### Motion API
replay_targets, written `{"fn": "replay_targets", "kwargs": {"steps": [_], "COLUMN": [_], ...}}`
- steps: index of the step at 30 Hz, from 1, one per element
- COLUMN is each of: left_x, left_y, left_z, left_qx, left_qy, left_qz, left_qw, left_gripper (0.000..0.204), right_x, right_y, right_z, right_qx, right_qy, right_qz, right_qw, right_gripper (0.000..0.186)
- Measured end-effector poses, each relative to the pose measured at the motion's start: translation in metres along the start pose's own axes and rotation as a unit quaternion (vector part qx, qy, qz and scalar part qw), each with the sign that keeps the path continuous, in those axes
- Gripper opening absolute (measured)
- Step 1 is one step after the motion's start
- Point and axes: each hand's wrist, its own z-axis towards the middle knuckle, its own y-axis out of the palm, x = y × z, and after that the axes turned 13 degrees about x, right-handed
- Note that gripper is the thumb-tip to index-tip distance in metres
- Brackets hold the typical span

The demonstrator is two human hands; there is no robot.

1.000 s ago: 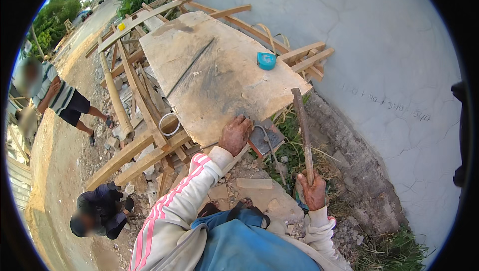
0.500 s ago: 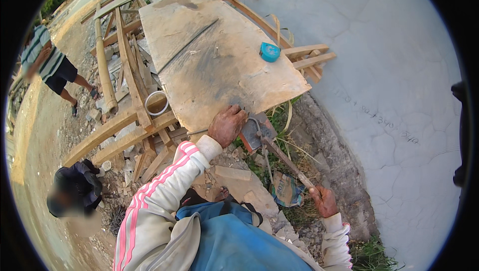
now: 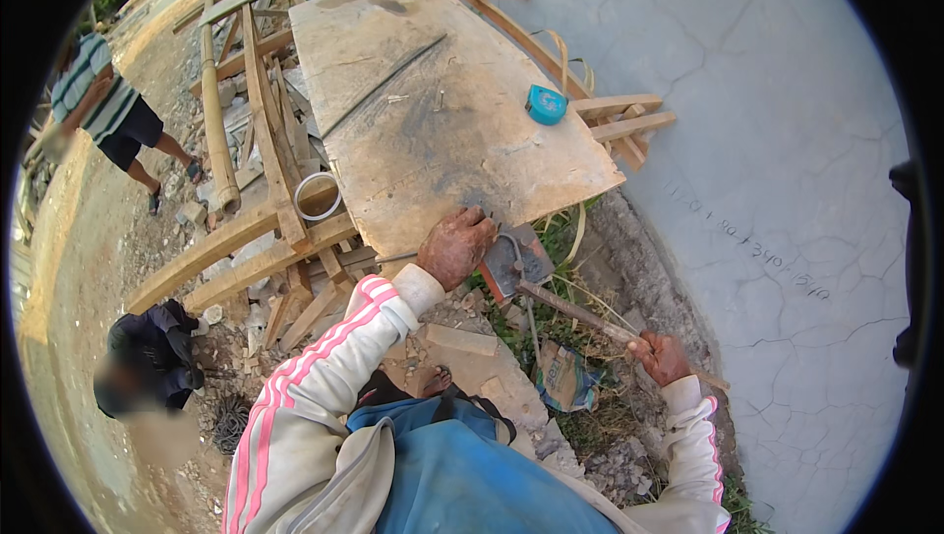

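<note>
My left hand (image 3: 457, 247) is closed at the near edge of a worn wooden board (image 3: 393, 141), pressing on a thin metal rod (image 3: 395, 258) that sticks out left of the wrist. Beyond the knuckles, a grey metal rod curves round and hangs down over a dark plate (image 3: 526, 264) with a reddish side. My right hand (image 3: 661, 357) is wrapped round a long brown bar (image 3: 575, 310), whose far end meets the curved rod. Farther up the board lie another thin dark rod (image 3: 388, 82) and a teal tape measure (image 3: 546, 104).
Timber beams (image 3: 265, 141) and a white tape roll (image 3: 317, 197) lie left of the board. A grey cracked wall (image 3: 767, 141) runs along the right. One person (image 3: 118, 106) stands far left; another (image 3: 147, 362) is low at the left. A printed sack (image 3: 567, 377) lies below the bar.
My right hand has moved right and slightly up, and the bar has swung with it; its end now shows past the hand. My left hand stays at the board's edge.
</note>
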Motion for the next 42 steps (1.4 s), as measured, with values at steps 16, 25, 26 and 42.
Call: {"fn": "replay_targets", "kwargs": {"steps": [16,25,26,42], "left_x": [-0.004,-0.006,-0.006,-0.015], "left_y": [0.002,0.002,0.001,-0.003], "left_z": [0.0,0.004,0.004,0.008], "left_qx": [0.012,0.001,-0.006,-0.018], "left_qy": [-0.007,-0.01,-0.014,-0.02], "left_qz": [-0.01,-0.035,-0.034,-0.102], "left_qw": [1.0,0.999,0.999,0.994], "left_gripper": [0.009,0.011,0.011,0.026], "right_x": [0.042,0.07,0.06,-0.162], "right_y": [-0.031,0.01,0.017,0.081], "right_z": [-0.029,-0.088,-0.103,-0.249], "right_qx": [-0.032,0.168,0.184,0.169], "right_qy": [0.132,0.172,0.184,0.358], "right_qz": [-0.109,-0.231,-0.238,-0.114], "right_qw": [0.985,0.943,0.936,0.911], "right_gripper": [0.061,0.044,0.042,0.067]}}
